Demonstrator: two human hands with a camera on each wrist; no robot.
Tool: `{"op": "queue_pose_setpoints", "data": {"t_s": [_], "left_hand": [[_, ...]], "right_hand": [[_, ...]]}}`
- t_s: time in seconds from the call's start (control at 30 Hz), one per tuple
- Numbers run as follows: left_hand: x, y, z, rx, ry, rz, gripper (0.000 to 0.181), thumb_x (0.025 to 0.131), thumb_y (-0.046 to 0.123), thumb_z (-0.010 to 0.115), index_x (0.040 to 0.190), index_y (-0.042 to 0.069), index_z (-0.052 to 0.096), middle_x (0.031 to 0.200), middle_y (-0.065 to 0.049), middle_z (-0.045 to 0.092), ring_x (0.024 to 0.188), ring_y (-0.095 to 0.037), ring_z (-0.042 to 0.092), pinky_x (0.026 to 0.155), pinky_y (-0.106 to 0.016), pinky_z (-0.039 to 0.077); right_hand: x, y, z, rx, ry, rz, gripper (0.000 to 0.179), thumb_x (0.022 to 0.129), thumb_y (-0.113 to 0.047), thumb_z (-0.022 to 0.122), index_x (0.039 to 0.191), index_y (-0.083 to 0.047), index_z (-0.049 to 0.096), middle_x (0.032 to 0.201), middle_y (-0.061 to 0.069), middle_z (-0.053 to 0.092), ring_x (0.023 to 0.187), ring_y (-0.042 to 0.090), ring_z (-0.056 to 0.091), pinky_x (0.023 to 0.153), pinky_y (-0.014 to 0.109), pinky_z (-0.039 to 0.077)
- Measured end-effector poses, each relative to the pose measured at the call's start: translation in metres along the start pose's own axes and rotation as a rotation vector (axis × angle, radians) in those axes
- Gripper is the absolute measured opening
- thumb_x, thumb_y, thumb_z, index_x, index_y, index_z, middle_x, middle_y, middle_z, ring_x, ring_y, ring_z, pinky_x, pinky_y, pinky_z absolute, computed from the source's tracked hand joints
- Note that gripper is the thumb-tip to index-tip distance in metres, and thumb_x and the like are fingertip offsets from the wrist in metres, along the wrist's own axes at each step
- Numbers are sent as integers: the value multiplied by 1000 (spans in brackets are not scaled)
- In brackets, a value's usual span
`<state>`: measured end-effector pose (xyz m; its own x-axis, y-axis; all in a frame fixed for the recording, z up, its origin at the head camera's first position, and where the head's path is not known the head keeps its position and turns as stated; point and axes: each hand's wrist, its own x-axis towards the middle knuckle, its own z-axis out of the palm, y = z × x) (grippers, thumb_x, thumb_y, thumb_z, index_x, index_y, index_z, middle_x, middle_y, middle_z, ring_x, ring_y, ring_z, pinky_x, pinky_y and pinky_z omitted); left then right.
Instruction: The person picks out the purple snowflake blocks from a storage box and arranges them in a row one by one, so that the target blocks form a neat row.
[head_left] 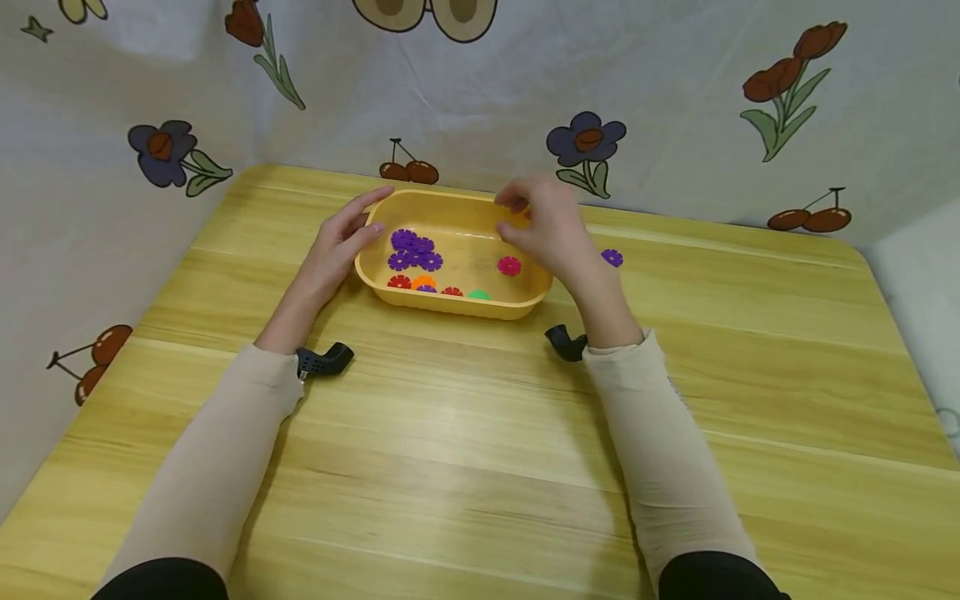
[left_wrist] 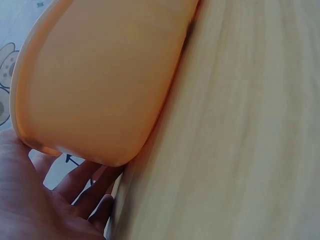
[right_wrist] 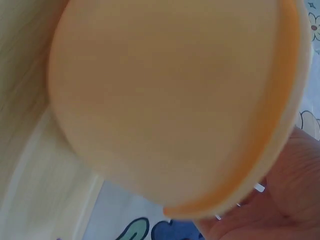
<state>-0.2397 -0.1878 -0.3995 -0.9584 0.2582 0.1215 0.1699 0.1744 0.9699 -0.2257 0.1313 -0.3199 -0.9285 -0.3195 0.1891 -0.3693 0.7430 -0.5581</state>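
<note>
One yellow tray (head_left: 450, 218): a shallow oblong with rounded ends, on the worktop (head_left: 435, 417) near its far edge, roughly between the person's two arms.
Left hand (head_left: 330, 246): grips the tray's left end, thumb over the rim, other fingers along the outside.
Right hand (head_left: 551, 225): over the tray's right end, fingers bent, with a gap between thumb and forefinger; whether it holds anything in its shaded inner side, I cannot tell.
Purple pieces (head_left: 412, 250): small toothed discs in a touching cluster, lying in the left part of the tray.
Pink piece (head_left: 509, 266): alone in the tray's right part, near the right hand.
Front row in the tray: partly hidden by the near rim, from left to right, a red piece (head_left: 399, 282), an orange piece (head_left: 423, 282) with a bit of purple before it, another red piece (head_left: 452, 292) and a green piece (head_left: 478, 295).
Loose purple disc (head_left: 612, 257): outside the tray, on the worktop just beyond the right wrist.
Sleeves (head_left: 217, 450): pale beige, with a black device (head_left: 325, 360) at each wrist.
Backdrop cloth (head_left: 472, 92): whitish, printed with flowers and cherries.
</note>
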Motion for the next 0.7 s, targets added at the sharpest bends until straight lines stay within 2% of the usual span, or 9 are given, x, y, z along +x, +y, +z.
{"op": "queue_pose_setpoints", "data": {"t_s": [0.17,0.37,0.5,0.7], "left_hand": [[0,1,3,-5,16,-13,50,108,22,58,157,31,52,151,-17,57,127,-34,60,85,-20,61],[2,0,6,-11,-11,6,51,108,20,57,158,29,51,154,-14,55,132,-36,59,89,-21,61],[2,-1,5,-11,-1,8,50,108,23,58,157,30,52,152,-16,57,130,-36,61,87,-20,61],[1,0,0,2,-1,1,50,108,25,58,158,31,51,151,-17,58,129,-33,62,88,-21,61]], "right_hand": [[6,-11,4,10,-46,6,32,95,-13,78,124,0,72,124,16,73,117,31,64,106,41,54],[17,-26,19,7,-62,-22,33,96,-16,78,125,-2,72,125,14,73,118,30,64,106,39,53],[22,-30,31,17,-96,-41,35,95,-15,79,125,0,72,125,15,72,118,32,64,106,39,53],[25,-36,47,6,-169,-18,35,94,-14,80,126,-1,72,126,14,71,119,31,63,107,40,52]]}}
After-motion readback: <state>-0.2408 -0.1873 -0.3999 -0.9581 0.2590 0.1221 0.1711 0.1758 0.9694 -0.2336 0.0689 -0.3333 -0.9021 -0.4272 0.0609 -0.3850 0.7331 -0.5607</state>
